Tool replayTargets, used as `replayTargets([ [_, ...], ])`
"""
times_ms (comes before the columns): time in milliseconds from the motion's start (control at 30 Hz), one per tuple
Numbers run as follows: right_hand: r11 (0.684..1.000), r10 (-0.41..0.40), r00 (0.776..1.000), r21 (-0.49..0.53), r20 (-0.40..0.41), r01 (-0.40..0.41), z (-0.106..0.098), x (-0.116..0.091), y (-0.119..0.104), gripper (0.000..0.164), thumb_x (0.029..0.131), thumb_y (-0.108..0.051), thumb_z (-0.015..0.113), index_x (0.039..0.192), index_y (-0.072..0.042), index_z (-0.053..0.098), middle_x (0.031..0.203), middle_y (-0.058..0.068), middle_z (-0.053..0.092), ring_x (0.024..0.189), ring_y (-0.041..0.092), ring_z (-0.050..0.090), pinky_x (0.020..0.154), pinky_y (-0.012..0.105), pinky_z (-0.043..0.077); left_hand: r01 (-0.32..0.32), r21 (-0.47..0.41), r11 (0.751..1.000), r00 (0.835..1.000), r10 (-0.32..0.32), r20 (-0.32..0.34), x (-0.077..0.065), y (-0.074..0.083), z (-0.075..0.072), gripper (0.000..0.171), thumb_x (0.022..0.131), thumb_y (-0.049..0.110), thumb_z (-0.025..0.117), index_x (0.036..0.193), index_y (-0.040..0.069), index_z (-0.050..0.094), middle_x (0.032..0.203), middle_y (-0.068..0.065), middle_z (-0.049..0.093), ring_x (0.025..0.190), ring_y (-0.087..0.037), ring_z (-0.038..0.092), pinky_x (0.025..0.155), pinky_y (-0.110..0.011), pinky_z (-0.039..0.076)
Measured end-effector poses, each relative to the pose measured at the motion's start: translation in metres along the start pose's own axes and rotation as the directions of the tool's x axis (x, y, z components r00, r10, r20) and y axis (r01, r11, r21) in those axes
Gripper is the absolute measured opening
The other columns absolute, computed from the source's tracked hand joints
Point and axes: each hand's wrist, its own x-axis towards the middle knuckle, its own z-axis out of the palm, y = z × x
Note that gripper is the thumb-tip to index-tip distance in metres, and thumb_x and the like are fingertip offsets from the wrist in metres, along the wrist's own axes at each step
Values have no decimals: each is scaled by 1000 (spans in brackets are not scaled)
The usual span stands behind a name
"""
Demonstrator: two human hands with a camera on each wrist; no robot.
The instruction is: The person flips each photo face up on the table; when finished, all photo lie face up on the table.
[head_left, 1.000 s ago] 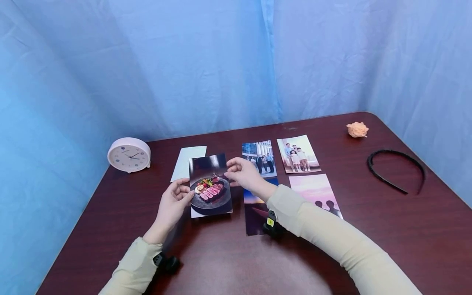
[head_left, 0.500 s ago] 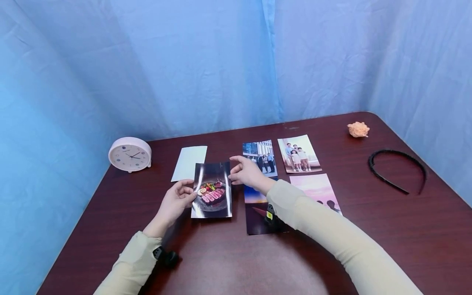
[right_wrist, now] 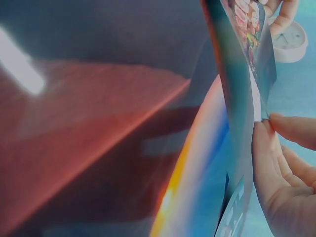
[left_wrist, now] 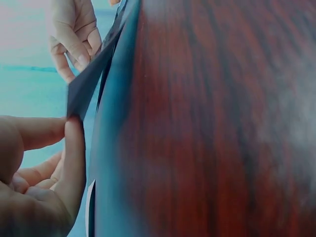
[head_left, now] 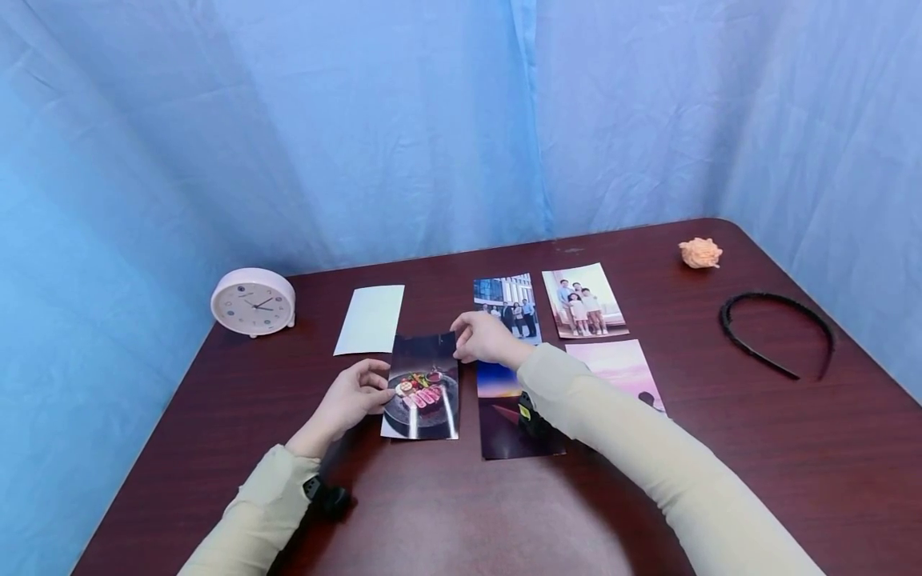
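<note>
A glossy photo of sliced steak on a dark plate (head_left: 421, 400) is held just above the table, between both hands. My left hand (head_left: 353, 398) pinches its left edge between thumb and finger, as the left wrist view also shows. On the opposite side, my right hand (head_left: 490, 338) pinches the upper right edge; the right wrist view shows the thumb and finger on that edge. Just right of it lie an office group photo (head_left: 510, 294) and a dark photo with a blue and orange band (head_left: 497, 432), the latter partly under my right wrist.
A white card (head_left: 370, 320) lies behind the steak photo. A family photo (head_left: 585, 300) and a pink sky photo (head_left: 608, 360), partly covered by my sleeve, lie to the right. A white clock (head_left: 254, 302) stands at left; an orange flower-like ball (head_left: 700, 253) and black headband (head_left: 756, 295) are far right.
The steak photo has moved right and toward me, lower over the table, and uncovers more of the white card. Both hands have moved along with it.
</note>
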Motion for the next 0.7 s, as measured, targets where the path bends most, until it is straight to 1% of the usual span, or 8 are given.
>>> replayTargets([
  [167, 998, 2, 1000, -60, -9, -3, 2, -1, -2, 40, 82, 7, 66, 120, 1, 55, 76, 9, 60, 68, 20, 64, 68, 30, 57, 20, 21, 1000, 1000, -20, 22, 4, -2, 3, 45, 84, -5, 64, 125, -9, 47, 86, -8, 55, 68, -8, 56, 65, -28, 56],
  [333, 993, 1, 1000, -121, -2, -1, 1, -2, -3, 41, 80, 6, 68, 119, 2, 56, 77, 10, 62, 67, 18, 64, 67, 29, 57, 32, 54, 998, 999, -33, 32, 3, -2, 3, 46, 81, -7, 66, 124, -11, 49, 87, -12, 57, 68, -10, 57, 66, -28, 57],
  [533, 986, 7, 1000, -165, 5, -6, 0, -1, -1, 41, 79, 3, 71, 117, 1, 57, 80, 10, 64, 66, 16, 64, 66, 28, 56, 23, 42, 999, 997, -26, 73, 0, 0, 3, 47, 80, -9, 66, 124, -13, 48, 86, -13, 57, 67, -9, 57, 66, -28, 57],
  [700, 981, 0, 1000, -193, 4, 1, 1, 0, 1, 41, 78, 2, 72, 116, 2, 58, 79, 10, 64, 65, 15, 64, 65, 28, 56, 28, 39, 999, 997, -31, 74, 0, -1, 2, 48, 80, -9, 67, 124, -13, 49, 86, -13, 58, 67, -9, 57, 66, -28, 57],
])
